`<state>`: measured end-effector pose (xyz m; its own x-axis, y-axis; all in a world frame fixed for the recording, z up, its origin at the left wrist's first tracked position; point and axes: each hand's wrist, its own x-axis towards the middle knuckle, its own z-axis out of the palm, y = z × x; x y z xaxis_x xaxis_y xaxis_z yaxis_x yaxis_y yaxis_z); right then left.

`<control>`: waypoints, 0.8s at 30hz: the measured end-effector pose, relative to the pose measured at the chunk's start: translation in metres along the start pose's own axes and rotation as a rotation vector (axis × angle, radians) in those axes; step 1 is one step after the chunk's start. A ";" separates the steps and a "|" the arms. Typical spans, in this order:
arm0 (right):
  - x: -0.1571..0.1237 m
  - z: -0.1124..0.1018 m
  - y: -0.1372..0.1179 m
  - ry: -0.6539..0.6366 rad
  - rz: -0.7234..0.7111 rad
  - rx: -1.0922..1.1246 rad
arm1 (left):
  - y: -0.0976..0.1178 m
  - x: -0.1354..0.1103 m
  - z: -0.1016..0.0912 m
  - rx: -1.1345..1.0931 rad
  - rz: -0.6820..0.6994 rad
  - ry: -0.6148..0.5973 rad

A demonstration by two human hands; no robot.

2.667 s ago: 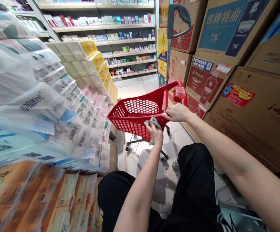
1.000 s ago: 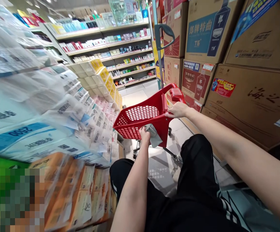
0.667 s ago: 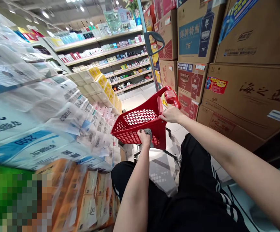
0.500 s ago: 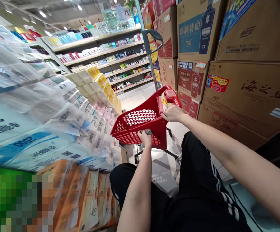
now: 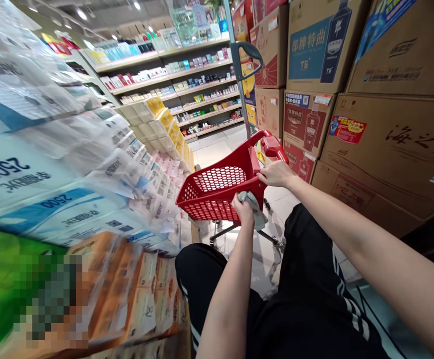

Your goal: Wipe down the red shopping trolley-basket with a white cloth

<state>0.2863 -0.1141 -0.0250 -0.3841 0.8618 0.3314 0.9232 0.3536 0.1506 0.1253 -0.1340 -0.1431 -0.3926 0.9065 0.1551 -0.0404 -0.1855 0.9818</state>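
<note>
A red shopping cart [image 5: 217,180] with a perforated basket stands in front of my knees, its handle towards the right. My left hand [image 5: 244,210] is closed around a grey cloth [image 5: 255,207] at the near side of the basket, close to its rear corner. Part of the cloth hangs below my fingers. My right hand [image 5: 277,172] grips the rear rim of the cart just under the red handle; its fingertips curl over the edge.
Stacked cardboard cartons [image 5: 385,154] rise on the right. Plastic-wrapped tissue packs [image 5: 48,174] are piled on the left, with orange packs [image 5: 115,284] lower down. Behind the cart stands a grey pole with a handle [image 5: 245,89]. Stocked shelves [image 5: 172,75] line the back.
My left hand has moved right along the basket's side with the cloth, and more of the cloth shows. My right hand stays on the cart's rim. The view has shifted slightly.
</note>
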 end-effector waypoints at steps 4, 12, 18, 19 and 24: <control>-0.004 0.001 -0.001 0.025 0.000 0.002 | 0.012 0.011 0.000 -0.365 -0.192 0.135; 0.001 0.014 0.004 0.070 -0.034 0.021 | -0.006 0.038 -0.005 -0.434 -0.360 0.203; 0.011 0.024 0.012 0.111 -0.070 0.028 | -0.019 0.071 -0.019 -0.382 -0.383 0.314; 0.012 0.025 0.013 0.117 -0.072 0.030 | -0.019 0.076 -0.024 -0.371 -0.387 0.335; 0.016 0.029 0.017 0.147 -0.075 0.040 | -0.015 0.089 -0.045 -0.319 -0.379 0.358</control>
<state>0.2960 -0.0844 -0.0440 -0.4467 0.7712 0.4536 0.8906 0.4315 0.1436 0.0493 -0.0678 -0.1485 -0.5793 0.7580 -0.2996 -0.4893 -0.0294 0.8716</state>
